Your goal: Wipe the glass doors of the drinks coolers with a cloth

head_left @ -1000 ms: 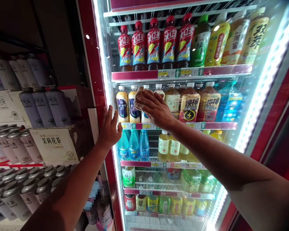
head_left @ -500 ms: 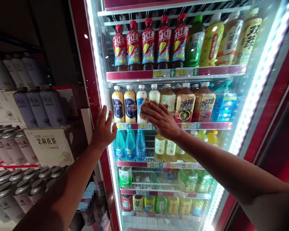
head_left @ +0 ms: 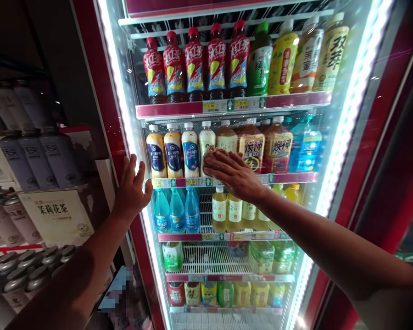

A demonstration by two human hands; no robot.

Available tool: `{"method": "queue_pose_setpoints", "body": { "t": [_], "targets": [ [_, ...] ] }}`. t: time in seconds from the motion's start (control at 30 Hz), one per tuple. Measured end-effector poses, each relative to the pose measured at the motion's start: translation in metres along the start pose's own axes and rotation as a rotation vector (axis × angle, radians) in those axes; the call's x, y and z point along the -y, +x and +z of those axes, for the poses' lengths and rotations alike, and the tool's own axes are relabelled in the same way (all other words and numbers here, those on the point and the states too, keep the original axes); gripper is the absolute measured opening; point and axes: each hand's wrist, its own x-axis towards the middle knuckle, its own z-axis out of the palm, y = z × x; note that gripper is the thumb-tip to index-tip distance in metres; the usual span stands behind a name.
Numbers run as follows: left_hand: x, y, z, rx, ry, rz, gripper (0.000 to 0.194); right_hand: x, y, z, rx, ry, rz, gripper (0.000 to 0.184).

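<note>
My right hand [head_left: 232, 172] lies flat, fingers together, over the glass front of a drinks fridge at the middle shelf. A pale, crumpled cloth [head_left: 209, 155] shows at its fingertips, mostly covered by the hand. Behind them stand a white-capped pale bottle [head_left: 206, 137] and a row of other drinks. Raised with fingers apart, my left hand [head_left: 132, 188] is at the fridge's lit left edge, holding nothing. Whether it touches the glass or frame I cannot tell. Nearest to it is a yellow bottle with a dark blue label [head_left: 156, 153].
Red-capped bottles [head_left: 194, 64] line the top shelf; blue bottles [head_left: 177, 213] stand below the middle one. A red frame [head_left: 89, 68] edges the fridge. At left are a cream box [head_left: 58, 215], purple bottles [head_left: 60, 158] and silver-topped cans [head_left: 17, 286]. A partly blurred screen [head_left: 115, 291] sits low.
The view has shifted, so the fridge appears farther left. My right hand with the cloth has moved rightward across the glass, uncovering the blue-and-white bottle. My left hand stays raised by the frame.
</note>
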Motion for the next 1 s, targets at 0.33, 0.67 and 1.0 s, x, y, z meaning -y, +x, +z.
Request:
{"method": "queue_pose_setpoints", "body": {
  "t": [0.33, 0.67, 1.0],
  "targets": [
    [0.001, 0.000, 0.000, 0.004, -0.001, -0.012, 0.081, -0.023, -0.028, -0.013, -0.046, 0.008, 0.148, 0.069],
    [0.000, 0.002, -0.001, -0.019, 0.041, 0.034, 0.090, -0.056, -0.046, -0.032, -0.170, -0.061, 0.208, 0.062],
    [0.001, 0.003, 0.001, -0.050, 0.100, 0.063, 0.086, -0.076, -0.065, -0.043, -0.219, -0.090, 0.256, 0.064]
  ]
}}
